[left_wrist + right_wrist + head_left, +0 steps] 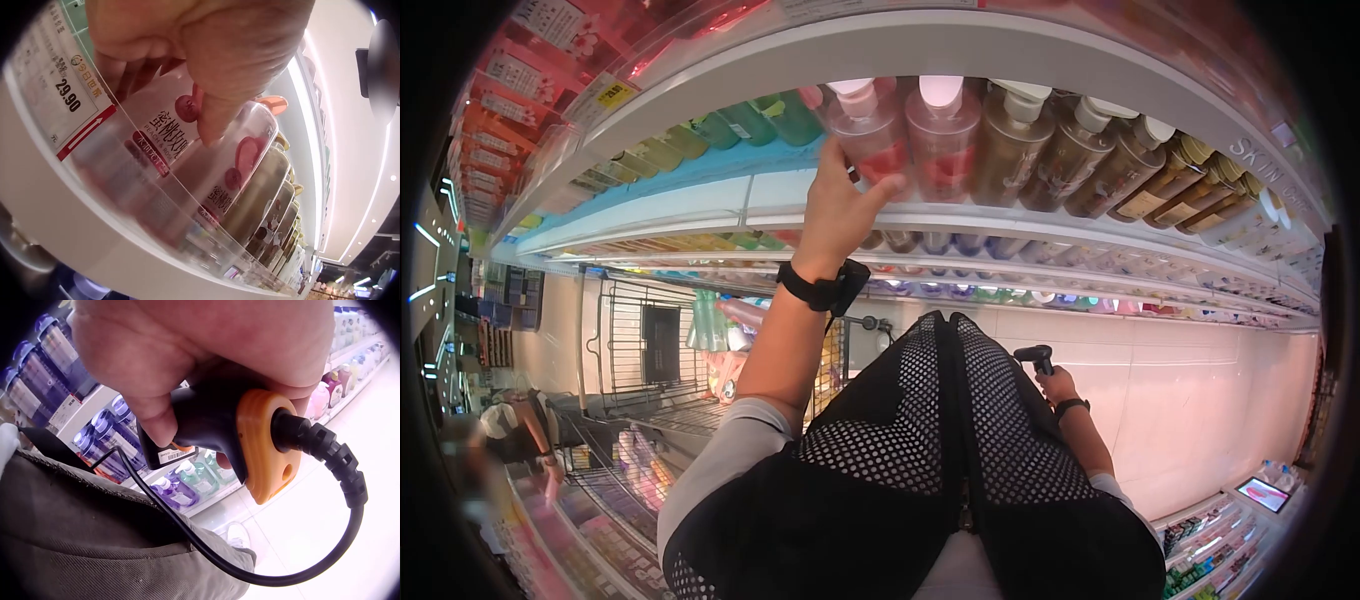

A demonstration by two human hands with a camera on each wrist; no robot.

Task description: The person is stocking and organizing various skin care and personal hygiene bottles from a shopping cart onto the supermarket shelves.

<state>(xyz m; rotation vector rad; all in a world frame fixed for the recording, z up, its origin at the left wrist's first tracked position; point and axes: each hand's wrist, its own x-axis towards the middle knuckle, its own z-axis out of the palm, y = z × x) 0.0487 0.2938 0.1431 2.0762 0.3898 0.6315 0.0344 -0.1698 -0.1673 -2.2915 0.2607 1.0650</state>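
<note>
Left grip: the person's left grip grasps the pink bottle, thumb laid across its front and fingers along its left side.
Pink bottle: on the shelf, in the row's pink section, leaning in the head view, its label facing out past the thumb.
Right-hand neighbour: a second pink bottle sits just beside it, leaving scant room; brown bottles follow farther right.
Left-hand side: green bottles line the shelf there, and the fingers fit into the gap before them.
Front edge: the white shelf edge runs below the bottles with a clear lip across their lower parts; a price label reading 29.90 stands to the left.
Upper edge: the upper shelf edge passes close over the caps, so headroom looks tight.
Right grip: the right grip is clenched around a black-and-orange device, whose cable loops near the trousers.
Open room: pale floor spreads to the right; a wire cart borders the left.
</note>
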